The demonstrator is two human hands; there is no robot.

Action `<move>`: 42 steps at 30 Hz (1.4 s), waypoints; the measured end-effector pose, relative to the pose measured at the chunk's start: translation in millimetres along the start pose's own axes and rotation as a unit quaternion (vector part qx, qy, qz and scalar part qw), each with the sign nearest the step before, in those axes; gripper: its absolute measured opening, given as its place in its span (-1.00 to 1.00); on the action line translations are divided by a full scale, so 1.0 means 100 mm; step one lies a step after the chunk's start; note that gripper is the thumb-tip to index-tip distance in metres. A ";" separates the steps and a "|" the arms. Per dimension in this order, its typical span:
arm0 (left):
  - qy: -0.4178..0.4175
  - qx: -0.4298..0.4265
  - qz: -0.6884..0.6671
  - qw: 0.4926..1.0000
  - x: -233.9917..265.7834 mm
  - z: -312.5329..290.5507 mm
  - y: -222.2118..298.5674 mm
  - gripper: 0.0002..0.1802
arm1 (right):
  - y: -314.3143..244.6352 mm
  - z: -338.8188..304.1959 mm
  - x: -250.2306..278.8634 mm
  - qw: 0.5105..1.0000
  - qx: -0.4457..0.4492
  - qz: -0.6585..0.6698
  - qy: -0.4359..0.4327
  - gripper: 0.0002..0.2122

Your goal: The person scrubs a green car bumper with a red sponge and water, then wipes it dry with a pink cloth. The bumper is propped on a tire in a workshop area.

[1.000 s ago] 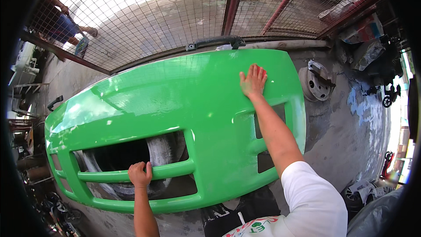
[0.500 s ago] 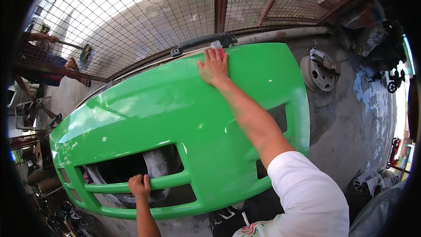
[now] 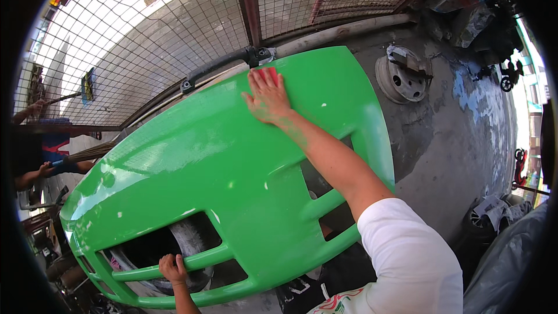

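A large green vehicle front panel [image 3: 192, 174] with rectangular openings fills the middle of the view, with pale spots and a whitish patch at its left end. Near its far edge my right hand [image 3: 267, 103] lies flat, fingers stretched over a thin red pad [image 3: 273, 73] pressed to the surface. Most of that pad is hidden, so its exact kind cannot be told. Green smears mark my right wrist. My left hand [image 3: 172, 268] is wrapped around the bar [image 3: 210, 257] between two of the near openings.
Behind the panel stands a wire mesh fence [image 3: 192, 17], with a black bracket [image 3: 218, 67] at its foot. A steel wheel [image 3: 402, 75] lies to the right. Through one opening a tire [image 3: 195, 237] shows. Another person's hand [image 3: 44, 168] is at the far left; grey plastic sheeting [image 3: 511, 256] sits lower right.
My right hand has drawn back slightly from the far edge, and the red pad now shows under its fingers. The view has shifted; my left hand keeps its hold on the bar.
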State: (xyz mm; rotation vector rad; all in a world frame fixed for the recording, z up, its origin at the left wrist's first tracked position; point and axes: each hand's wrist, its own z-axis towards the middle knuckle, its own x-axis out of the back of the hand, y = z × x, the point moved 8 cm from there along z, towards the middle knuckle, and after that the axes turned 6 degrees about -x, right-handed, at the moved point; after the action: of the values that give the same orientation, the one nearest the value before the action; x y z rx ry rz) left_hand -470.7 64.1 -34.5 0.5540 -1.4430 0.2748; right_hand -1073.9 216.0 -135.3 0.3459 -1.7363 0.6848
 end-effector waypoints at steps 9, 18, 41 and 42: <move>-0.008 0.006 0.006 1.000 -0.08 0.05 -0.06 -0.53 | 1.46 0.49 0.34 0.989 -0.143 0.023 0.035 -0.34; -0.004 -0.003 0.005 1.000 -0.10 0.01 -0.11 -0.51 | 2.42 0.82 0.32 0.990 -0.139 0.031 0.006 -0.40; -0.033 0.005 -0.002 0.999 -0.06 0.03 -0.09 -0.41 | -1.17 -0.58 0.06 0.994 0.009 0.094 0.049 -0.33; -0.031 0.009 -0.004 0.999 -0.07 0.00 -0.09 -0.41 | -1.59 -0.74 0.04 0.995 0.038 0.092 0.024 -0.34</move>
State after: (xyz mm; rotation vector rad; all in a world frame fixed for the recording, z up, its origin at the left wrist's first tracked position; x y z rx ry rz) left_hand -467.1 57.3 -43.3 0.5866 -1.4988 0.2671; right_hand -928.2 137.2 -78.2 0.2211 -1.7129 0.8859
